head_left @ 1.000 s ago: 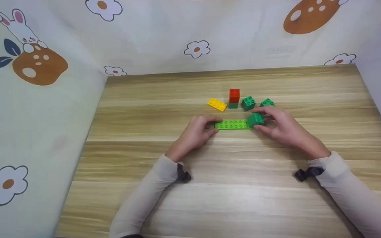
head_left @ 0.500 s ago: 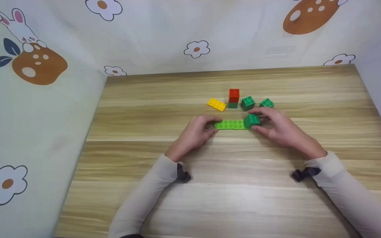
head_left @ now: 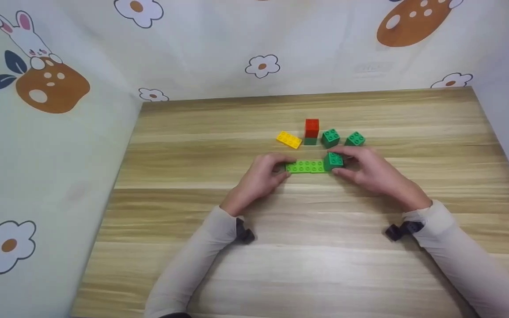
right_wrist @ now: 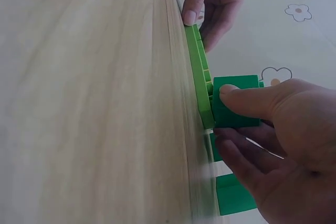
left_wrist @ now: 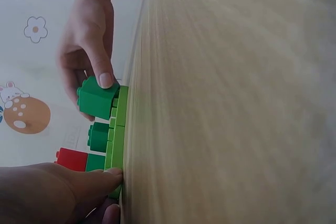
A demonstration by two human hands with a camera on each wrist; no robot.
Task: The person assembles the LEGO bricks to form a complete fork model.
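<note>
Two light green flat building bricks lie end to end in a row on the table. My left hand grips the left end of this row between thumb and fingers. In my right hand I pinch a dark green square building brick, thumb on the near side. That green brick is over the row's right end and looks slightly tilted in the left wrist view. In the right wrist view my thumb covers part of the green brick; whether it is fully pressed down I cannot tell.
Behind the row stand a red brick on top of a green one, and two loose green bricks, one nearer the middle and one farther right. A yellow flat brick lies left of them. Patterned walls border the wooden table.
My right hand has moved left with the green brick, bringing it further over the row's right end. My left hand keeps its grip in the same place.
</note>
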